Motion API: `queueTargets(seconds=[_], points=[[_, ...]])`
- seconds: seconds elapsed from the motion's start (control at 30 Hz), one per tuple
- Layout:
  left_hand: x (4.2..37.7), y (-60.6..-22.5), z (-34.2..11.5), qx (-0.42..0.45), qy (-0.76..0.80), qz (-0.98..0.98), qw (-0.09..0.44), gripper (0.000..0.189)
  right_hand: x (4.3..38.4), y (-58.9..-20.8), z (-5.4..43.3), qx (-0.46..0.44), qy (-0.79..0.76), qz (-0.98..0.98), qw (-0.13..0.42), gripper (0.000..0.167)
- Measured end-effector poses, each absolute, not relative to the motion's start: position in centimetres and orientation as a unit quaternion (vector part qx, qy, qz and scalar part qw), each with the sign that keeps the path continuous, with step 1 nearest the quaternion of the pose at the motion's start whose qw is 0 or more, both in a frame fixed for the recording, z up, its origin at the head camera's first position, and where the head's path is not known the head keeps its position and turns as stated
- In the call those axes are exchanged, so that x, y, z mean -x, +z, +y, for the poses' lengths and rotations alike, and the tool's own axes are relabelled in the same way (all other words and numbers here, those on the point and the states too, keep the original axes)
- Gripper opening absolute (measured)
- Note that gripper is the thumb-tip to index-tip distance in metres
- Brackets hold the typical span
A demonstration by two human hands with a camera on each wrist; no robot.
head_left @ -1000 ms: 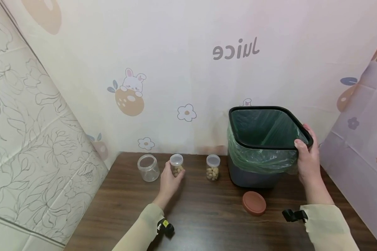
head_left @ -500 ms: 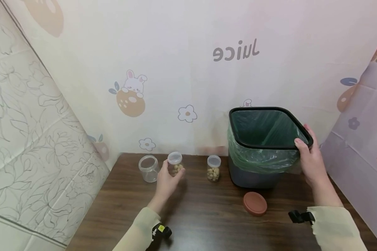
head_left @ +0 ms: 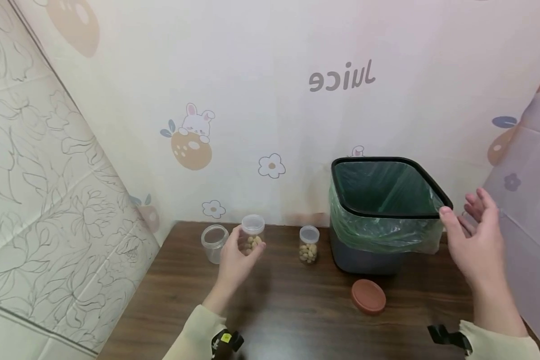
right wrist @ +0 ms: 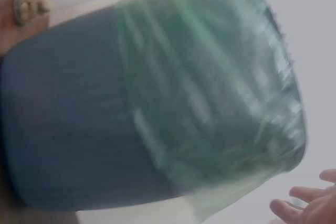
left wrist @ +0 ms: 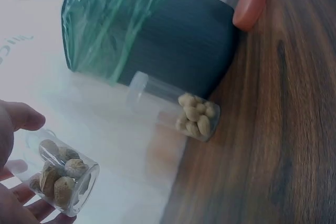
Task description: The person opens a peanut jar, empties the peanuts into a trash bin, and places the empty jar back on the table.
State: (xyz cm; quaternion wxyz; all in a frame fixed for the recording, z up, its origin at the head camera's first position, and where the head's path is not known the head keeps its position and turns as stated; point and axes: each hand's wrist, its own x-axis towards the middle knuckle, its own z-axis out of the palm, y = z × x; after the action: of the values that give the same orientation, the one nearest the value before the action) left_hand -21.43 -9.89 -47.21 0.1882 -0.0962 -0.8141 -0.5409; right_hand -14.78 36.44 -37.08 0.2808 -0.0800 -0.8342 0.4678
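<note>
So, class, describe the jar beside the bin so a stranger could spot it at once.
Find the big green-lined bin. Just left of it stands a small clear jar of nut-like pieces. Its twin jar is in the person's left hand, and the third jar is lidless; this one stands untouched, lidded.
</note>
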Motion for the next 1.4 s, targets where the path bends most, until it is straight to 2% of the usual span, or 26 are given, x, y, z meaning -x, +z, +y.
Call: queueTargets(seconds=[0.1,0.2,0.27,0.33,0.43,0.63,0.83,1.17,1.4], points=[[20.9,-46.8,-9.8,0.121,-0.524,-0.818,0.203,0.057,13.5,-36.3,34.3,0.072,0.448,-0.816,0.358,0.081],[20.2,-46.4,-9.6,0.149,-0.498,-0.826,0.218,0.059,12.6,-36.2,31.7,0.000,0.467,-0.768,0.438,0.074],[19.7,-46.1,-9.4,0.165,-0.487,-0.828,0.222,0.059,12.1,-36.4,29.9,-0.057,0.484,-0.745,0.456,0.069],[19.2,-45.8,-9.2,0.182,-0.480,-0.830,0.217,0.061,11.6,-36.7,28.1,-0.094,0.501,-0.742,0.435,0.070],[18.5,-45.5,-9.0,0.207,-0.483,-0.827,0.197,0.063,11.0,-37.8,25.3,-0.106,0.497,-0.778,0.369,0.071],[17.5,-45.8,-8.5,0.244,-0.464,-0.834,0.175,0.066,11.0,-41.4,20.6,-0.094,0.466,-0.841,0.257,0.056],[16.5,-46.5,-7.6,0.277,-0.409,-0.850,0.183,0.069,11.7,-43.7,18.3,-0.085,0.468,-0.857,0.197,0.047],[15.7,-48.0,-7.0,0.304,-0.323,-0.878,0.178,0.070,12.0,-46.0,16.5,-0.029,0.499,-0.863,0.076,0.051],[16.3,-49.6,-6.7,0.306,-0.274,-0.886,0.215,0.072,12.8,-47.8,16.0,-0.020,0.501,-0.863,0.058,0.047]])
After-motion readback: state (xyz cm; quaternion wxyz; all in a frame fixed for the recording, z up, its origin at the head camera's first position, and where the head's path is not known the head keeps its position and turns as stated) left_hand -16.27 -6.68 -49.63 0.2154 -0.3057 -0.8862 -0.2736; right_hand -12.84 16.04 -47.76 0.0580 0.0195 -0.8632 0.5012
